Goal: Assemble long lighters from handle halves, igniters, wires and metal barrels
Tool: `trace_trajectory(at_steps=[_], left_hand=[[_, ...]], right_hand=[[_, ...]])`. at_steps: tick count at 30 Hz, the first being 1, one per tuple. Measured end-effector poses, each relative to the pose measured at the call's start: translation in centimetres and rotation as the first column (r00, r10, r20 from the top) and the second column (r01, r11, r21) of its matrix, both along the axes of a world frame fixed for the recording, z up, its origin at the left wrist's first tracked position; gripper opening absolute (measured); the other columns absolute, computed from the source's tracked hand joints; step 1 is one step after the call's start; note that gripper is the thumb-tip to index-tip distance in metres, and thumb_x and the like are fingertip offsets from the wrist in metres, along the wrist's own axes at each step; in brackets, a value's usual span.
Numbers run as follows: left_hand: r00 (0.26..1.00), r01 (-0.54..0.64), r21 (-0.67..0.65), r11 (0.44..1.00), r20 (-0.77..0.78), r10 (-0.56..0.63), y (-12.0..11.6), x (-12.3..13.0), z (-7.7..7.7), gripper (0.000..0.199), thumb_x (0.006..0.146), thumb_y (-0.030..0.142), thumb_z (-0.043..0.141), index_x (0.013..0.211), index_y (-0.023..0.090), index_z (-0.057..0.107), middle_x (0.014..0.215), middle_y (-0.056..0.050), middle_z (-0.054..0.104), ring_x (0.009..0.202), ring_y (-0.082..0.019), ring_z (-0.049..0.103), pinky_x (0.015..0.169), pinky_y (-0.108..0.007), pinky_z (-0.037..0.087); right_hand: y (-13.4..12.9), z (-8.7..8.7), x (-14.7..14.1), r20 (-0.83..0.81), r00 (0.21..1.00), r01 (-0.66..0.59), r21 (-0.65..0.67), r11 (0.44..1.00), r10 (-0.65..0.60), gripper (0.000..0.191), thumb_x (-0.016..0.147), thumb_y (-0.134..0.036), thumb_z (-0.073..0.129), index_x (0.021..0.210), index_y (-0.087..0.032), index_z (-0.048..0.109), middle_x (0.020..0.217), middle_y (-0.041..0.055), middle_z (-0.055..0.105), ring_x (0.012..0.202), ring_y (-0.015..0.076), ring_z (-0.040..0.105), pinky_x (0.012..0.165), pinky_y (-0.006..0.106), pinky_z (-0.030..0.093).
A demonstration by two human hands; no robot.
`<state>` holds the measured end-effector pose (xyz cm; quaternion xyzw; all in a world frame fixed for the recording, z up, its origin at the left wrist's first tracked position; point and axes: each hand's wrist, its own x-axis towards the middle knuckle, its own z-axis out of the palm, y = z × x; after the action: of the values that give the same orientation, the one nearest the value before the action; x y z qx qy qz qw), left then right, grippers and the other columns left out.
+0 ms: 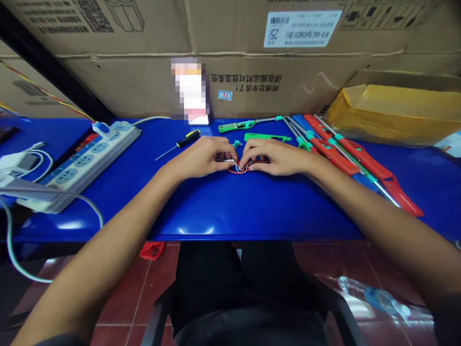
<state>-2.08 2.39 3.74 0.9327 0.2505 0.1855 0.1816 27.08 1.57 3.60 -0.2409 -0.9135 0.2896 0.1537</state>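
My left hand [207, 156] is closed in a pinch on a thin silvery metal piece, mostly hidden by the fingers. Loose white and red wires [240, 170] loop between both hands, just above the blue table. The fingers of my right hand [273, 156] are pinched together at the other end of these wires; what exactly sits in the fingertips is too small to make out. Behind the hands lie an opened green long-neck lighter [236, 126], a separate green lighter shell [266, 137] and a small teal plastic part [236, 143]. A black-and-yellow screwdriver [188, 138] rests beyond my left hand.
Several red, green and blue long-neck lighters [338, 156] are piled at right, before a taped yellow box [399, 113]. A phone [199, 119] leans on the large carton [144, 81]. A power strip [90, 161] with cables [81, 196] occupies the left side.
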Motion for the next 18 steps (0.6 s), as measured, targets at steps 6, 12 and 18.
trace_trajectory(at_steps=[6,12,18], left_hand=[[1.000,0.010,0.011,1.000,0.003,-0.010,0.0,0.0,-0.2,0.024,0.108,0.039,0.070,0.114,0.024,0.087,0.103,-0.006,0.083,0.086,-0.018,0.074,0.081,-0.030,0.055],[1.000,0.012,0.018,1.000,0.016,-0.012,0.0,0.0,-0.2,0.023,0.108,0.038,0.070,0.114,0.022,0.086,0.103,-0.006,0.083,0.088,-0.018,0.075,0.083,-0.031,0.054],[1.000,0.023,-0.012,1.000,0.018,-0.023,0.3,-0.3,-0.3,0.022,0.108,0.038,0.071,0.113,0.022,0.086,0.104,-0.007,0.084,0.087,-0.018,0.075,0.083,-0.030,0.055]], right_hand=[[-0.1,-0.1,-0.2,0.002,1.000,0.001,-0.030,1.000,-0.001,0.022,0.108,-0.029,0.071,0.122,-0.032,0.088,0.122,0.0067,0.074,0.114,0.0267,0.069,0.107,0.044,0.055],[-0.5,-0.3,-0.2,0.024,0.998,0.056,0.003,0.998,-0.056,0.022,0.102,-0.025,0.072,0.122,-0.030,0.082,0.117,0.0069,0.073,0.103,0.0269,0.068,0.096,0.044,0.055],[-1.1,-0.6,-0.9,0.028,0.991,0.126,0.069,0.990,-0.129,0.020,0.101,-0.039,0.082,0.117,-0.027,0.083,0.115,0.0075,0.072,0.107,0.0287,0.070,0.097,0.045,0.052]])
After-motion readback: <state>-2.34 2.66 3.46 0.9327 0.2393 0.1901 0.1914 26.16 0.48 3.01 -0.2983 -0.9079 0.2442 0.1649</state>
